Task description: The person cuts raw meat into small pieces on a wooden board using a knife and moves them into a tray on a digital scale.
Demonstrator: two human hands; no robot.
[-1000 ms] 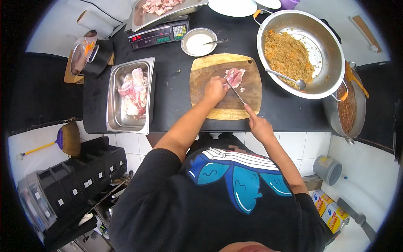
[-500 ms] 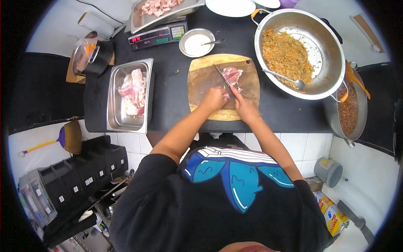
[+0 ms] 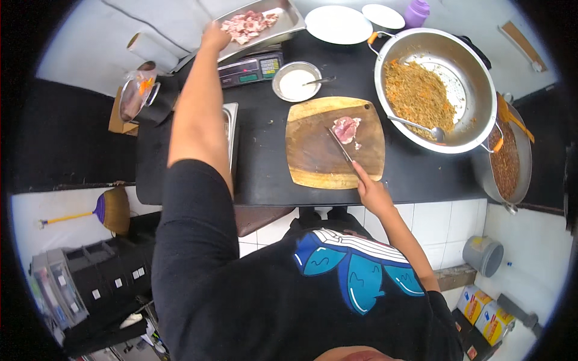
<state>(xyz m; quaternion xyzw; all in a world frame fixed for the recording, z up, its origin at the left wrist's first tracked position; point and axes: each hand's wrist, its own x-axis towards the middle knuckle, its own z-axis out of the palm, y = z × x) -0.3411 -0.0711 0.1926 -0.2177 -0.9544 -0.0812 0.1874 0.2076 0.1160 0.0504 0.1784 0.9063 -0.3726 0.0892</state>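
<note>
Brown wood forms one board [image 3: 313,165], mid-frame, near the surface's [image 3: 262,162] lower edge; room stretches left of its one large meat piece [image 3: 345,129]. The right hand [image 3: 374,195] has its fingers clamped on one knife [image 3: 342,146], blade just beside the meat piece, which lies above those fingers. Upper left, the left hand [image 3: 215,37] is at one tray [image 3: 292,20] of chopped meat [image 3: 248,27]; its fingers' spread I cannot tell.

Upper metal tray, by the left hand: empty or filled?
Partly filled: cut meat lies in the tray, with part of it bare; the left hand, blurred, is at its left side.
</note>
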